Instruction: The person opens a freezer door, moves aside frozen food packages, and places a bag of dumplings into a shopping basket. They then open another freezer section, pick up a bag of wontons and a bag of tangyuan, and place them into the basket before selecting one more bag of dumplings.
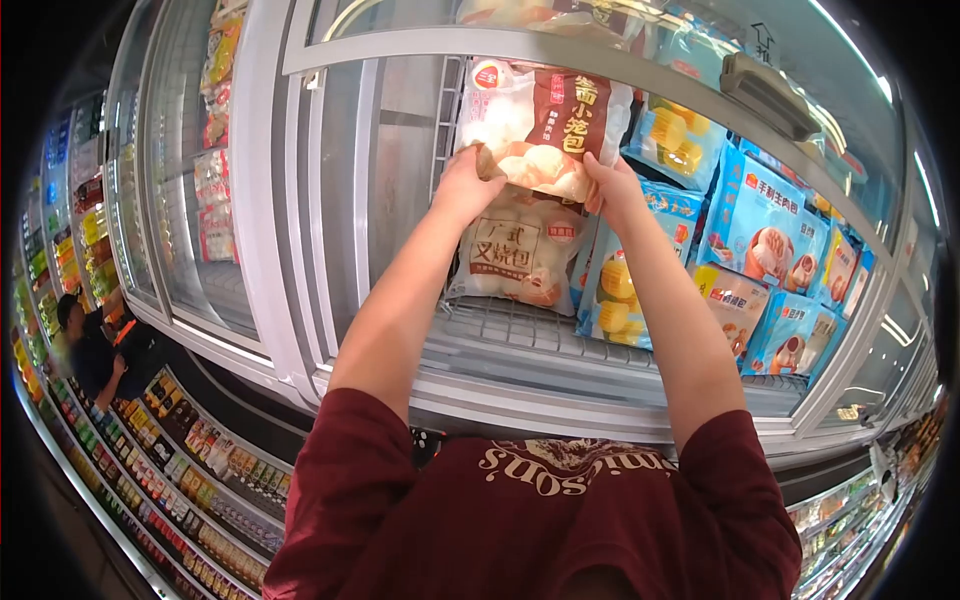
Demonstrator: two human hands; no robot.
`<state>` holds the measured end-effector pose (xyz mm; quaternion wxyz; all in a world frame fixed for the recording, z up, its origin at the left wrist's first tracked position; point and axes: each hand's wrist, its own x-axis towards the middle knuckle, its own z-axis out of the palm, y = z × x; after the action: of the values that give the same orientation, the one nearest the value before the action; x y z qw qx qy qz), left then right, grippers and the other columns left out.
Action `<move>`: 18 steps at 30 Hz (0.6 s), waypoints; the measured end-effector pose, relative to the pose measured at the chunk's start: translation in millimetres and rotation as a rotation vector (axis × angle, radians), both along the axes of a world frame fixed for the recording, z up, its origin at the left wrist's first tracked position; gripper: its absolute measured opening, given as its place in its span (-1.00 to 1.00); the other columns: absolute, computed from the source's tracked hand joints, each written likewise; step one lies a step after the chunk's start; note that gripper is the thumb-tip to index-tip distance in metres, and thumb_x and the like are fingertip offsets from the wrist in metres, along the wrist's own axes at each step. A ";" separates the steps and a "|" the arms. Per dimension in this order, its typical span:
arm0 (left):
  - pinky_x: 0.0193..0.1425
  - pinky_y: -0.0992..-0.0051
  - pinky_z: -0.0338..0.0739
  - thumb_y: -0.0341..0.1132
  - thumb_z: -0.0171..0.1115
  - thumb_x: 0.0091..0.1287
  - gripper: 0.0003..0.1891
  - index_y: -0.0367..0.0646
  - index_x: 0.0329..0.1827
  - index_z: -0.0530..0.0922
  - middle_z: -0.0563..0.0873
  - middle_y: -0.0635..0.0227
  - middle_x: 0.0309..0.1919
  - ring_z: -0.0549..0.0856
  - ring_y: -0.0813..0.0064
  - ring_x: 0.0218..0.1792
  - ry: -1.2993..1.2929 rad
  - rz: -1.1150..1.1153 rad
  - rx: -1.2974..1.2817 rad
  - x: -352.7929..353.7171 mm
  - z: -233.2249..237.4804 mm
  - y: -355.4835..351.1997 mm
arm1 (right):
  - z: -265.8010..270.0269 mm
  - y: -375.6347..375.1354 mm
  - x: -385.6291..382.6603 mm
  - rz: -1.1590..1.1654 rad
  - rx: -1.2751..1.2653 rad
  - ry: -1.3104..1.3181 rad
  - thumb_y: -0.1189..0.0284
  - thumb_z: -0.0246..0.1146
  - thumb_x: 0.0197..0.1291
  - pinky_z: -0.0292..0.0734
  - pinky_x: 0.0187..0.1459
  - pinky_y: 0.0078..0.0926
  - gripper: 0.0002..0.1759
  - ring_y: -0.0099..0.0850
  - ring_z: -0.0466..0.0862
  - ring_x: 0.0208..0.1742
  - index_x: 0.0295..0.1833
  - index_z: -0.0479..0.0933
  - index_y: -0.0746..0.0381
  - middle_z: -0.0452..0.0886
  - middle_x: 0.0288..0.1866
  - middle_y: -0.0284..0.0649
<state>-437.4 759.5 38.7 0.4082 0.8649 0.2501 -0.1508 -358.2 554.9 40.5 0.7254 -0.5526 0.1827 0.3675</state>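
Observation:
Both hands grip the lower corners of a white and dark red bag of buns (pixel 545 125) inside an open freezer. My left hand (pixel 470 183) pinches its lower left corner, fingers closed on the wrapper. At the lower right corner, my right hand (pixel 613 187) is closed on the bag's edge. Directly below lies a clear bag of buns with brown print (pixel 513 250) on the wire rack (pixel 560 336). To the right are blue bags with yellow buns (pixel 622 290) and a blue bag with a picture of buns (pixel 768 220).
The freezer's front edge (pixel 520 392) runs below my forearms, and a sliding glass door frame with a handle (pixel 768 95) crosses above the bags. Another freezer section (pixel 195 200) is on the left. A person (pixel 92 350) is by the stocked shelves at far left.

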 end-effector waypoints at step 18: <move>0.04 0.37 0.40 0.11 -0.18 0.30 -0.45 -0.13 0.14 0.32 0.49 0.29 0.04 0.50 0.42 0.01 0.517 0.120 -1.277 -9.5 16.5 -41.6 | 91.1 -138.4 -65.3 0.272 0.187 0.262 0.36 0.15 0.12 0.44 -0.62 -0.52 -0.61 -0.46 0.56 -0.55 0.05 0.33 0.28 0.57 -0.30 -0.19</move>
<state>-446.9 717.9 55.2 0.7724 0.3762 0.2490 -0.4472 -423.5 416.5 131.7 0.6873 -0.4499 0.1640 0.5462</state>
